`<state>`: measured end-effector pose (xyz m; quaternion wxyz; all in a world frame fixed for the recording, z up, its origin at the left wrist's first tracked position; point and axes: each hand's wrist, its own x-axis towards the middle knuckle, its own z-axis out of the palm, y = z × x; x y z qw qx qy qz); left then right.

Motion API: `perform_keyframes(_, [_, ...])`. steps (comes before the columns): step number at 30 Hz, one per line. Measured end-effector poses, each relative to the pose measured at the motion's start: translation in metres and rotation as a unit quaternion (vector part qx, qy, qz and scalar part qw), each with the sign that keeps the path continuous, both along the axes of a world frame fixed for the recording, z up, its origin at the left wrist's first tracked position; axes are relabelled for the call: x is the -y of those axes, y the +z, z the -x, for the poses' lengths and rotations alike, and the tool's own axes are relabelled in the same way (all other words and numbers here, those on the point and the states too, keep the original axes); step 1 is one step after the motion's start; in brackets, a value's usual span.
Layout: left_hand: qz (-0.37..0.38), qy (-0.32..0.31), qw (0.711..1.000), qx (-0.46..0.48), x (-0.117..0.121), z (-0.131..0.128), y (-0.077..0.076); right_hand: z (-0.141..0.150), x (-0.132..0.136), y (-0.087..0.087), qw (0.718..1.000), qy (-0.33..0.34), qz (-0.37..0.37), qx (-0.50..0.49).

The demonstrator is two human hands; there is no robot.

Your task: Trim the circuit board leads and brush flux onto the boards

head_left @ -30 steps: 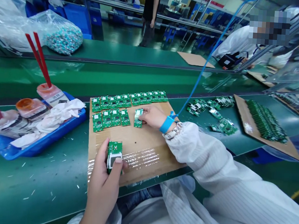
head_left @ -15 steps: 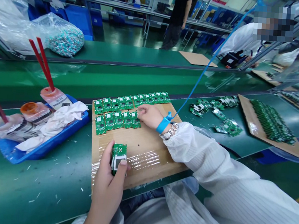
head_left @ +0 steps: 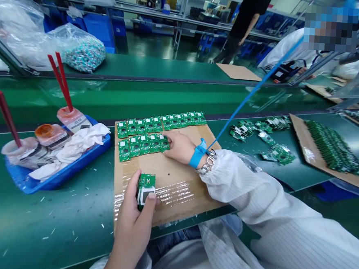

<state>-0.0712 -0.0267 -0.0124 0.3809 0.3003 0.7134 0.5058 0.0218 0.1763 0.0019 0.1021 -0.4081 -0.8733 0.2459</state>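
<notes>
My left hand [head_left: 134,223] grips a small stack of green circuit boards [head_left: 145,188] upright over the near part of a cardboard sheet [head_left: 175,191]. My right hand [head_left: 180,147], with a blue wrist strap [head_left: 198,153] and a blue cord, rests at the right end of the second row of green boards [head_left: 143,144]. Its fingers are curled against the last board there. A longer row of boards [head_left: 162,123] lies along the cardboard's far edge.
A blue tray [head_left: 56,177] at left holds pots with red sticks and white cloths. Loose boards [head_left: 259,134] lie at right beside another cardboard sheet [head_left: 314,158] stacked with boards. A bag of parts [head_left: 83,54] sits beyond. Other people work at the back.
My right hand set a board at the right end of the second row and stays there. The left hand keeps its stack. A person in black walked right in the background.
</notes>
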Motion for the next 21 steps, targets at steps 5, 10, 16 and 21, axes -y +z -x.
perform_keyframes(5, [0.003,-0.012,1.0,0.003,0.001,0.004,-0.003,0.003,0.003,0.001,1.0,-0.014,-0.002,0.001])
perform_keyframes(10, [0.002,-0.009,1.0,0.001,0.0,0.004,-0.001,0.003,0.004,0.006,1.0,-0.028,0.011,-0.004])
perform_keyframes(16, [0.017,-0.002,0.994,-0.11,-0.003,-0.002,0.013,-0.01,0.042,0.031,0.985,-0.036,0.156,-0.068])
perform_keyframes(21, [-0.016,-0.024,0.953,-0.301,-0.012,-0.007,0.012,-0.014,0.094,0.029,0.895,0.04,0.419,-0.149])
